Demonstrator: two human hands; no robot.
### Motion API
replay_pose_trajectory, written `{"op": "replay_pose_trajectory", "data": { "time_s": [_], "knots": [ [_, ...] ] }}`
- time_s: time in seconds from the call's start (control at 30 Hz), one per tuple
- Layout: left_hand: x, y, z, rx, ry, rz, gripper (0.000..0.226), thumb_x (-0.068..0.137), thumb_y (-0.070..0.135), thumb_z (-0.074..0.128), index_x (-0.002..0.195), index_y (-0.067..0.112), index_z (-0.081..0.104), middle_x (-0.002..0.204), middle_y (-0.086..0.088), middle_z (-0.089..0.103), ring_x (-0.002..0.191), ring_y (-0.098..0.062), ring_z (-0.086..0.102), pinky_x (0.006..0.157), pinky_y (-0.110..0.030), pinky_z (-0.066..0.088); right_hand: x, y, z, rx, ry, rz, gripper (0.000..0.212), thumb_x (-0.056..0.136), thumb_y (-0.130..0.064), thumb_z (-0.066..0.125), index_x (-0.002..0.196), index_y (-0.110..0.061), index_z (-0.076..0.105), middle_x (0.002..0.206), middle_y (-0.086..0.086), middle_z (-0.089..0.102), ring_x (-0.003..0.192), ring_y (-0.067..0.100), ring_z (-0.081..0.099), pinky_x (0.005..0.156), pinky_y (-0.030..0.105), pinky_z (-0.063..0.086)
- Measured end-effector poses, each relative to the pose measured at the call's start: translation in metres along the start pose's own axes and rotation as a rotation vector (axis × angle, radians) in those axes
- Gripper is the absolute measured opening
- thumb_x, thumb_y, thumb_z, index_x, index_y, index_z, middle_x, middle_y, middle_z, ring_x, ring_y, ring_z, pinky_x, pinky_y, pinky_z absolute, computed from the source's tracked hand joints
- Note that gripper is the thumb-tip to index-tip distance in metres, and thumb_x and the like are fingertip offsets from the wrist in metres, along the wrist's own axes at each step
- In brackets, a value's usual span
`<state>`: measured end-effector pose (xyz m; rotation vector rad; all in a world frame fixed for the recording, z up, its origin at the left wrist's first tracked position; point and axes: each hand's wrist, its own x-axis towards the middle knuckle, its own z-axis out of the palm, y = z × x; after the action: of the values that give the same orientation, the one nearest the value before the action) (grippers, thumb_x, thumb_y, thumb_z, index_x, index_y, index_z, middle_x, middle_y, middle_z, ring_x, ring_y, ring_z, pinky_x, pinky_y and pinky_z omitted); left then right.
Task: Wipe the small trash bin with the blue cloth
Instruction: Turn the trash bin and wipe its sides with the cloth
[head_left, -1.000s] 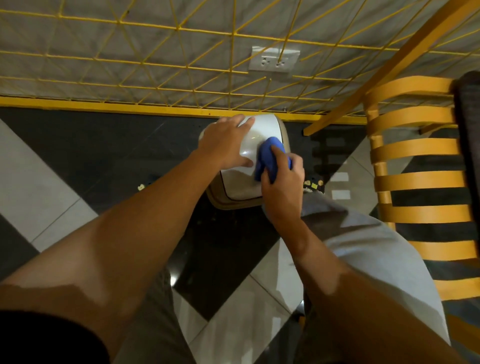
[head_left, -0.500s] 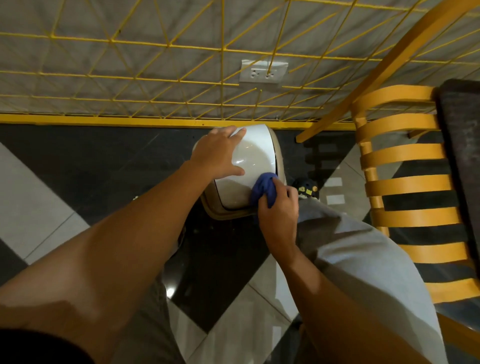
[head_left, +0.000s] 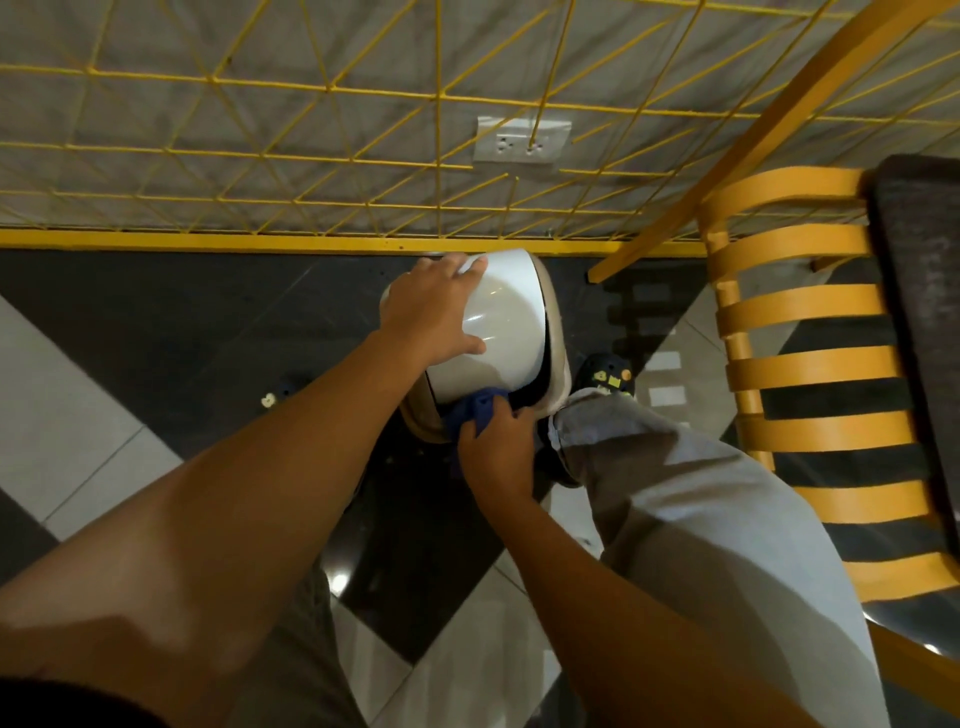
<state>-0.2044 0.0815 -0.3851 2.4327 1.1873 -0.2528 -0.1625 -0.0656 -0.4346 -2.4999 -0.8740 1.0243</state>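
Observation:
A small trash bin (head_left: 506, 332) with a glossy white swing lid and a beige rim stands on the dark floor tile by the wall. My left hand (head_left: 428, 312) lies flat on the lid's far left side, fingers spread over its top edge. My right hand (head_left: 493, 449) grips the bunched blue cloth (head_left: 475, 413) and presses it against the near lower edge of the lid, at the beige rim. Most of the cloth is hidden under my fingers. The bin's body below the lid is out of sight.
A yellow slatted chair (head_left: 810, 364) with a dark seat stands close on the right. A yellow wire grid (head_left: 311, 156) covers the grey wall behind the bin, with a power socket (head_left: 522, 140). My right leg and shoe (head_left: 605, 376) are beside the bin.
My right hand has dragged the blue cloth down the lid from its upper right part to the near lower edge. My left hand has stayed on the lid.

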Motion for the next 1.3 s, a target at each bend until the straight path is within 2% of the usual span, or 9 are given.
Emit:
{"op": "replay_pose_trajectory", "data": {
  "time_s": [0.17,0.37,0.6,0.67,0.8,0.97,1.03,1.13,1.3],
  "knots": [
    [0.0,0.004,0.001,0.021,-0.024,0.013,0.096,0.072,0.043,0.072,0.146,0.022,0.015,0.153,-0.005,0.023,0.136,-0.032,0.025,0.107,-0.047,0.032,-0.01,0.012,-0.001,-0.007,-0.049,-0.133,0.037,0.092,-0.021,0.049,0.127,-0.011,0.044,0.12,0.013,0.043,0.102,0.026,0.052,0.081,0.026,0.039],
    [0.001,0.005,0.003,0.028,-0.024,0.016,0.096,0.072,0.04,0.073,0.146,0.02,0.015,0.153,-0.007,0.023,0.136,-0.033,0.025,0.107,-0.046,0.033,0.001,0.039,-0.027,-0.014,0.146,-0.052,0.033,0.089,-0.017,0.051,0.122,-0.017,0.048,0.115,0.012,0.045,0.101,0.027,0.052,0.078,0.028,0.041],
    [0.003,0.005,0.007,0.037,0.0,-0.004,0.098,0.07,0.041,0.075,0.145,0.02,0.017,0.151,-0.007,0.026,0.133,-0.032,0.029,0.105,-0.046,0.035,-0.018,0.018,0.002,-0.007,-0.134,-0.255,0.044,0.087,-0.015,0.055,0.13,-0.016,0.045,0.122,0.012,0.044,0.106,0.025,0.049,0.088,0.029,0.041],
    [0.003,0.006,0.008,0.03,0.005,-0.001,0.097,0.07,0.041,0.075,0.145,0.02,0.017,0.151,-0.007,0.026,0.133,-0.032,0.029,0.104,-0.046,0.034,-0.007,0.025,-0.007,-0.018,-0.155,-0.241,0.043,0.088,-0.015,0.054,0.13,-0.015,0.045,0.122,0.013,0.044,0.108,0.027,0.05,0.086,0.029,0.041],
    [0.003,0.005,0.007,0.022,0.011,0.006,0.097,0.07,0.04,0.075,0.145,0.019,0.017,0.15,-0.007,0.027,0.134,-0.032,0.029,0.104,-0.046,0.034,0.005,0.042,-0.024,-0.014,0.001,-0.057,0.041,0.091,-0.019,0.052,0.131,-0.014,0.044,0.128,0.014,0.043,0.113,0.026,0.047,0.085,0.026,0.034],
    [0.002,0.007,0.007,0.031,0.009,0.002,0.097,0.07,0.039,0.075,0.145,0.018,0.017,0.15,-0.007,0.027,0.133,-0.032,0.029,0.104,-0.045,0.034,-0.016,0.019,-0.007,0.092,-0.189,-0.096,0.044,0.091,-0.013,0.05,0.134,-0.012,0.039,0.129,0.012,0.043,0.106,0.017,0.049,0.08,0.018,0.031],
    [0.002,0.008,0.006,0.036,0.002,0.006,0.097,0.07,0.038,0.075,0.145,0.018,0.017,0.15,-0.008,0.026,0.133,-0.032,0.029,0.105,-0.045,0.033,-0.026,0.014,0.002,0.081,-0.182,-0.143,0.046,0.09,-0.013,0.051,0.135,-0.014,0.039,0.128,0.012,0.042,0.108,0.022,0.05,0.084,0.02,0.033],
    [0.003,0.009,0.005,0.045,-0.012,0.011,0.096,0.071,0.037,0.075,0.145,0.017,0.016,0.151,-0.008,0.026,0.134,-0.032,0.027,0.106,-0.045,0.031,-0.019,0.009,-0.01,0.188,-0.232,-0.054,0.041,0.09,-0.016,0.051,0.131,-0.012,0.046,0.127,0.014,0.05,0.111,0.025,0.053,0.088,0.026,0.039],
    [0.006,0.005,-0.002,0.092,-0.076,0.056,0.097,0.072,0.037,0.074,0.146,0.017,0.014,0.153,-0.008,0.023,0.138,-0.032,0.023,0.108,-0.046,0.029,-0.018,0.017,-0.048,0.336,-0.178,0.038,0.039,0.083,-0.018,0.06,0.121,-0.022,0.053,0.106,-0.001,0.063,0.099,0.016,0.06,0.076,0.018,0.042]
  ]
}}
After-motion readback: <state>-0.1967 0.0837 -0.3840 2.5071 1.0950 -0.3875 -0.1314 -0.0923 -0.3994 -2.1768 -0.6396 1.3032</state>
